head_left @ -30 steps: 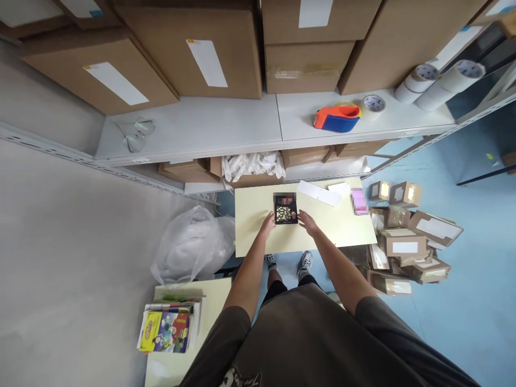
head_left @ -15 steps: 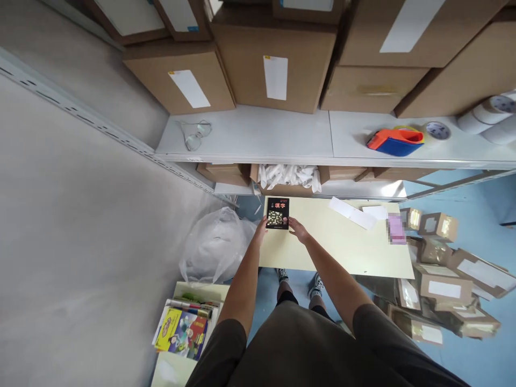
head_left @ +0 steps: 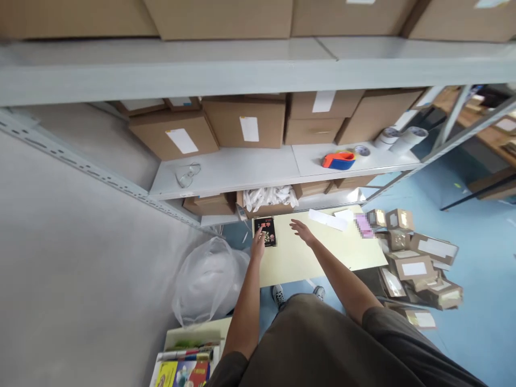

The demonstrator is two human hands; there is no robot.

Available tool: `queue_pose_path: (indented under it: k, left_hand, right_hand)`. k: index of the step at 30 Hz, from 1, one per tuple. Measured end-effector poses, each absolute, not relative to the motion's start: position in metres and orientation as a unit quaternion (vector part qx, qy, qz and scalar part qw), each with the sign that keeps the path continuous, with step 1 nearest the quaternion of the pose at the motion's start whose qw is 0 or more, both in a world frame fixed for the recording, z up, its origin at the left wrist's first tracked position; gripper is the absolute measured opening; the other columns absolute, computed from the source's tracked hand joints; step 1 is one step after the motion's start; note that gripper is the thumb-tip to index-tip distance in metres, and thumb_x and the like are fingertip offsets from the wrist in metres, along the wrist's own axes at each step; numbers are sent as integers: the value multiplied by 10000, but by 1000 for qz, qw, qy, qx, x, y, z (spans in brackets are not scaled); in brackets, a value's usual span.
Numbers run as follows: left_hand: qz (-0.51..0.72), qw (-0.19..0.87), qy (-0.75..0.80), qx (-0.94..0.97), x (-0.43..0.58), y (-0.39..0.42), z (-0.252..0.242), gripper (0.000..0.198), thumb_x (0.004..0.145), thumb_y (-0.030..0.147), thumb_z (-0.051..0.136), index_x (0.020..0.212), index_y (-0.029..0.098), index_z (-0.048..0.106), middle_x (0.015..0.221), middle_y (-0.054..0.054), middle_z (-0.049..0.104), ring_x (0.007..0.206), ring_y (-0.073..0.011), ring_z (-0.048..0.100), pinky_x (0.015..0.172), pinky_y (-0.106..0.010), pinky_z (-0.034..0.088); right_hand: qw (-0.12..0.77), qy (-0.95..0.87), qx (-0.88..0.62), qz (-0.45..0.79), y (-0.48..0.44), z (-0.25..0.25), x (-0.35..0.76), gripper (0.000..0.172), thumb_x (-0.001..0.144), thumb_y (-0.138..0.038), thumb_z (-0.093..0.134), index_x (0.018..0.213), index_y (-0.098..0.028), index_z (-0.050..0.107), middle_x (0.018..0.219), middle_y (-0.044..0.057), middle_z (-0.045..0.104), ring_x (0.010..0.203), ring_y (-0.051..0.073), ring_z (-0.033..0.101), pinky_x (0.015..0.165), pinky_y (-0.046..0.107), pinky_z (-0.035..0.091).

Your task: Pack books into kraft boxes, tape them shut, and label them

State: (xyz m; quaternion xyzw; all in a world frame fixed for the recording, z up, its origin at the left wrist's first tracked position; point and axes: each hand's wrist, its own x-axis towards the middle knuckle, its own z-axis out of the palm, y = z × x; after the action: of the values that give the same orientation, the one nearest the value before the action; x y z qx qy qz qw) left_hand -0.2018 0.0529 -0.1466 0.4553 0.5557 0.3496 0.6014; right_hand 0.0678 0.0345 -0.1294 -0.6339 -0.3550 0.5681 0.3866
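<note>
A black book point(head_left: 269, 236) with orange lettering and a grid picture lies at the left end of the pale table point(head_left: 306, 258). My left hand point(head_left: 258, 243) reaches over the book's left part, fingers stretched out; whether it presses on the cover I cannot tell. To the right of the book, apart from it, my right hand point(head_left: 301, 231) hovers over the table with its fingers spread and nothing in them. Beyond that hand are white paper slips point(head_left: 328, 219) and a blurred purple item point(head_left: 364, 226).
A grey shelf point(head_left: 242, 166) behind the table holds cardboard boxes, an orange-and-blue tape dispenser point(head_left: 338, 160), tape rolls and glasses point(head_left: 187, 175). Parcels point(head_left: 419, 269) are piled on the floor at right. A clear plastic bag point(head_left: 209, 279) and stacked books point(head_left: 181, 373) are at left.
My right hand has left the book's edge and moved right. My left hand has shifted onto the cover. The camera view has tilted up, showing more of the shelf.
</note>
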Motion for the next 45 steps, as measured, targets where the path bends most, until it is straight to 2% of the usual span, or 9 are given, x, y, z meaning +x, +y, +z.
queue_pose_path:
  k: [5, 12, 17, 26, 31, 34, 38, 41, 45]
  left_hand:
    - [383, 549, 536, 514, -151, 55, -108, 614, 961, 567, 677, 1491, 257, 651, 1601, -135, 583, 1535, -340, 477, 1248, -506, 417]
    - [379, 500, 429, 650, -60, 69, -65, 583, 939, 487, 722, 1486, 295, 650, 1602, -103, 581, 1576, -331, 421, 1337, -507, 274]
    - [392, 487, 394, 674, 15, 78, -35, 587, 922, 393, 732, 1490, 267, 647, 1594, -124, 573, 1587, -344, 387, 1349, -521, 247]
    - [358, 381, 470, 711, 97, 89, -8, 619, 966, 370, 660, 1575, 297, 570, 1645, -104, 529, 1593, -321, 393, 1358, -508, 238]
    - [420, 327, 495, 687, 107, 88, -2, 589, 978, 381, 656, 1557, 287, 600, 1616, -112, 559, 1550, -326, 458, 1342, -506, 292]
    - [420, 279, 523, 688, 104, 85, 1, 570, 1008, 380, 611, 1567, 266, 588, 1612, -118, 566, 1546, -315, 470, 1325, -517, 332]
    - [415, 242, 542, 690, 98, 79, 1, 540, 1035, 363, 574, 1564, 259, 584, 1594, -117, 585, 1521, -298, 504, 1291, -512, 394]
    - [415, 240, 544, 689, 93, 78, 0, 528, 1040, 355, 569, 1559, 262, 589, 1595, -121, 585, 1523, -298, 505, 1282, -514, 408]
    - [426, 248, 539, 682, 82, 83, 0, 525, 1030, 364, 595, 1545, 265, 605, 1599, -124, 582, 1532, -309, 495, 1297, -525, 386]
  right_hand:
    - [450, -398, -645, 473, 17, -91, 102, 548, 804, -541, 765, 1292, -293, 750, 1335, 116, 753, 1245, 318, 681, 1098, 536, 526]
    - [497, -399, -683, 356, -27, -59, 186, 473, 833, -492, 766, 1275, -323, 763, 1416, 99, 723, 1302, 346, 662, 1096, 572, 543]
    - [517, -408, -688, 303, -34, -42, 256, 492, 869, -466, 730, 1343, -330, 738, 1428, 90, 715, 1336, 341, 640, 1129, 584, 519]
    - [498, -567, -611, 238, 79, -3, 357, 541, 898, -324, 664, 1438, -321, 697, 1476, 86, 683, 1417, 339, 572, 1243, 557, 420]
    - [411, -669, -595, 168, 176, 36, 379, 605, 910, -244, 651, 1515, -261, 641, 1509, 124, 653, 1448, 339, 533, 1255, 510, 401]
    - [274, -696, -647, 147, 215, 53, 375, 569, 928, -221, 653, 1497, -219, 636, 1485, 145, 671, 1449, 343, 534, 1271, 513, 349]
    - [113, -715, -681, 116, 234, 58, 362, 442, 988, -235, 620, 1417, -133, 656, 1311, 202, 757, 1366, 351, 610, 1322, 532, 188]
    - [81, -721, -682, 95, 233, 56, 356, 413, 1008, -249, 611, 1400, -124, 656, 1220, 209, 788, 1268, 339, 673, 1307, 492, 205]
    - [112, -727, -673, 85, 213, 52, 354, 424, 988, -229, 642, 1395, -110, 643, 1319, 234, 745, 1305, 344, 638, 1239, 462, 302]
